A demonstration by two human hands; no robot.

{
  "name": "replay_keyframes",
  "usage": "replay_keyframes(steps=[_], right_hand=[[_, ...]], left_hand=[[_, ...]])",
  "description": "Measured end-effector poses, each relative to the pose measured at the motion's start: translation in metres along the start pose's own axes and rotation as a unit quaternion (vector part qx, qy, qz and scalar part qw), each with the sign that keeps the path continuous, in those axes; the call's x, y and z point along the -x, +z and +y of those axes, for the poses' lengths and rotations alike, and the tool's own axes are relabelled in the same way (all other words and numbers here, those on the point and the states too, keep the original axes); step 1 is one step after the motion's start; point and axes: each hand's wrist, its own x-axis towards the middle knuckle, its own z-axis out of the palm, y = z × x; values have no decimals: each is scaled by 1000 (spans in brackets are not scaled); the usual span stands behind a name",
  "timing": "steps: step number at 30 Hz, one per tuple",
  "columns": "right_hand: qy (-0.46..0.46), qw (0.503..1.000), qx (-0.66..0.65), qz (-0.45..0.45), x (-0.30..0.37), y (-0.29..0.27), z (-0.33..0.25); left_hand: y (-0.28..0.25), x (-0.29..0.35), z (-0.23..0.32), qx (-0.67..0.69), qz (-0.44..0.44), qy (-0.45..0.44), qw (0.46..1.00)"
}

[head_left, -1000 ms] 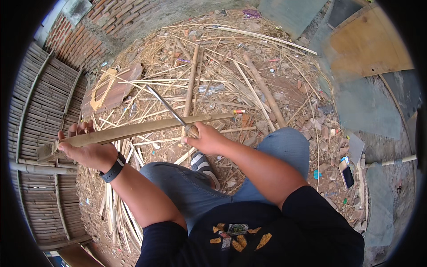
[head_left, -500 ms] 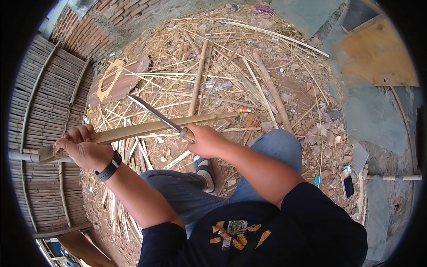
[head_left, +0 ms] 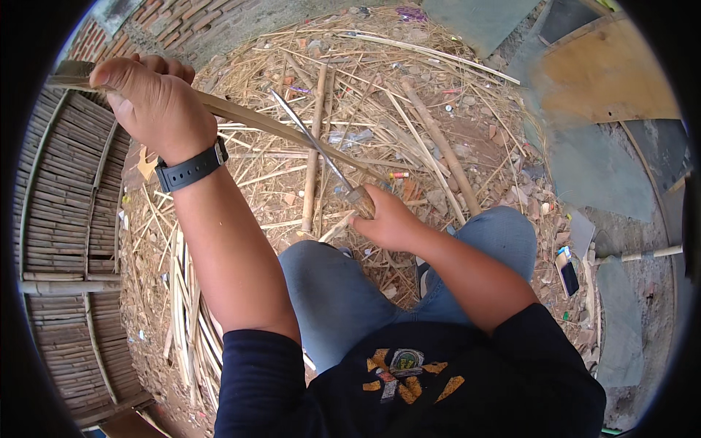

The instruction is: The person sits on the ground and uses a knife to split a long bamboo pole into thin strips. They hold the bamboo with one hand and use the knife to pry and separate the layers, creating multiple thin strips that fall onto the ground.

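My left hand (head_left: 157, 106), a dark watch on its wrist, is raised at the upper left. Its fingers wrap round the thick end of a long split bamboo strip (head_left: 252, 115), which slants down to the right toward the ground. In front of my knees, my right hand (head_left: 393, 217) grips a machete (head_left: 360, 200) by its wooden handle. The narrow steel blade points up and to the left and crosses the strip near its middle. Whether the edge touches the strip I cannot tell.
Bamboo slivers (head_left: 186, 314) lie in a bundle left of my legs. Two poles (head_left: 315, 150) rest on the littered ground ahead. A bamboo-slat panel (head_left: 58, 197) stands at left, a brick wall (head_left: 157, 29) behind. A phone (head_left: 568, 276) and grey sheets (head_left: 599, 171) lie at right.
My left hand has risen with the strip's thick end, so the strip now slopes down to the right. My right hand and the machete have moved right, and my knees have shifted.
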Motion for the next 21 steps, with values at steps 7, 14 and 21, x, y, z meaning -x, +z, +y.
replay_keyframes(steps=[7,14,21], right_hand=[[139,990,23,6,-1,-1,27],[38,999,4,-1,12,-3,-20],[-1,999,-36,25,-13,0,14]], left_hand=[[-10,-7,-8,217,-49,-133,966],[-26,4,1,259,-63,-122,956],[-11,30,27,146,-98,-53,983]])
